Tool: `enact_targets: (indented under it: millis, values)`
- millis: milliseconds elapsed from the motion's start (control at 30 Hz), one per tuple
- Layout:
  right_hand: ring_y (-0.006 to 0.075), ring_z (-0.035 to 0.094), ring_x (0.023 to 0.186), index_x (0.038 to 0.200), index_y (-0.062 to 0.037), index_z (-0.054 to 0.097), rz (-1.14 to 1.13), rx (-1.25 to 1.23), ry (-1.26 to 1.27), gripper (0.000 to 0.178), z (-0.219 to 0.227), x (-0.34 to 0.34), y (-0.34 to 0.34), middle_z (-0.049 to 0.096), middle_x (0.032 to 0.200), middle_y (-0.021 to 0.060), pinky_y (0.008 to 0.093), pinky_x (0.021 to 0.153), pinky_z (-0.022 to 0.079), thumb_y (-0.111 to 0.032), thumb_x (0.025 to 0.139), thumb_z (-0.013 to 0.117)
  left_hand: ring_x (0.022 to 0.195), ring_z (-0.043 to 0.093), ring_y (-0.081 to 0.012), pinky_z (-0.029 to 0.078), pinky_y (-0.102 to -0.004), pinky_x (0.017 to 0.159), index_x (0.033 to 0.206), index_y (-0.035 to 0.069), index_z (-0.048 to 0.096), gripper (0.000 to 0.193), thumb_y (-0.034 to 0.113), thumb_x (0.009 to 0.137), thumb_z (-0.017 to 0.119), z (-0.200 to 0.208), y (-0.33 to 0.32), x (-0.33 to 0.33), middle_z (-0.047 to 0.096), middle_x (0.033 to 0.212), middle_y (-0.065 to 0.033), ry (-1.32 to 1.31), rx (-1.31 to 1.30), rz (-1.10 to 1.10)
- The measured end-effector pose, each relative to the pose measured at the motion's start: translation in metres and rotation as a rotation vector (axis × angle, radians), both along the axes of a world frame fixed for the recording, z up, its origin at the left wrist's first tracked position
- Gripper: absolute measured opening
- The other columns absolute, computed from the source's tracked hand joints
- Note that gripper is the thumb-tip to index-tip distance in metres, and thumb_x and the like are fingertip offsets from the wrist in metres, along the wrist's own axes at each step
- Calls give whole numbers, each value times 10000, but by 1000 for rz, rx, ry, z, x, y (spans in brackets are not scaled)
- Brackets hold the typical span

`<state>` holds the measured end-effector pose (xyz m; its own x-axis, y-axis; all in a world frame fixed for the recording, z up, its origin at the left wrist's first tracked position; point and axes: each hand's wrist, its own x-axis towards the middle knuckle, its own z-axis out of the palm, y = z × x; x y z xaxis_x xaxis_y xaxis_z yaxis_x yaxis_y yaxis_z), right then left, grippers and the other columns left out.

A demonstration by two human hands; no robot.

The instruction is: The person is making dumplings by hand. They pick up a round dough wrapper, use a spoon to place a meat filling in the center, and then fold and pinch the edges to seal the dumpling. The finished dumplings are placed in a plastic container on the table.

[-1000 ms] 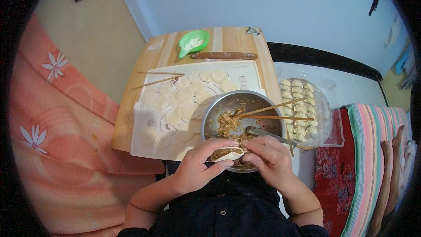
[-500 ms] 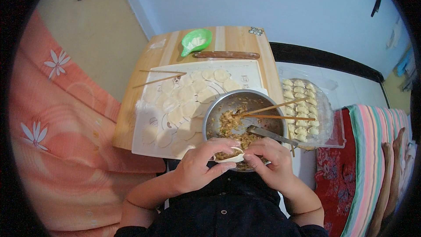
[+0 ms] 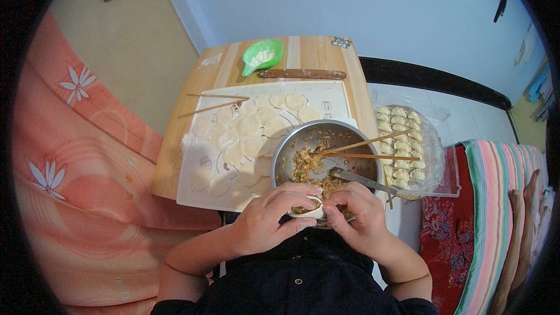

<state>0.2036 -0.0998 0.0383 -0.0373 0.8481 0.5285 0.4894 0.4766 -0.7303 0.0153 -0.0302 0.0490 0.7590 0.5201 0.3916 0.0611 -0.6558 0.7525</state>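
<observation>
Between my two hands is a dumpling [image 3: 311,211], a pale dough wrapper folded round brown filling that still shows along its open top. My left hand [image 3: 269,216] cradles it with thumb below and fingers above. The fingertips of my right hand [image 3: 357,213] pinch its right edge. Just beyond and partly under the hands stands a steel bowl [image 3: 278,150] of minced filling [image 3: 307,162]. Chopsticks [image 3: 364,143] and a flat metal spatula [image 3: 363,179] lean in the bowl. To its left, round dough wrappers [image 3: 235,154] lie spread over a white mat [image 3: 192,192].
A wooden table [image 3: 169,163] carries a rolling pin [image 3: 302,74], a green scoop of flour [image 3: 249,66] and more chopsticks [image 3: 213,108]. Right of it, a clear tray [image 3: 448,189] holds rows of finished dumplings [image 3: 400,140]. An orange curtain [image 3: 99,198] hangs at left; a striped cloth [image 3: 496,198] lies at right.
The right fingers have shifted slightly along the wrapper's edge, and the dumpling has tilted so its filling side looks rounder. Both hands stay in nearly the same place.
</observation>
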Motion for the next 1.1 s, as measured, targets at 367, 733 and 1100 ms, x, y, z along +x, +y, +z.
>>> enact_targets:
  millis: [367,733,1100]
  values:
    - [264,600,754,917,-20,637,-14,59,-18,230,-1,4,-6,619,849,124,329,647,486,-73,708,716,1023,571,-271,476,-338,836,997,47,546,255,78,775,668,-3,0,0,575,1090,-126,-86,4,-1]
    - [252,603,728,912,-32,651,11,86,-51,207,3,4,-6,627,829,116,323,645,486,-53,713,703,976,584,-257,482,-337,832,984,37,590,222,42,772,659,2,-1,2,569,1074,-134,-20,119,-49]
    - [270,594,745,847,-18,596,-48,58,-21,161,1,0,-9,611,825,119,333,625,477,-41,721,693,989,580,-275,487,-333,812,996,41,543,247,79,780,657,-1,-3,1,557,1104,-133,-73,82,-14]
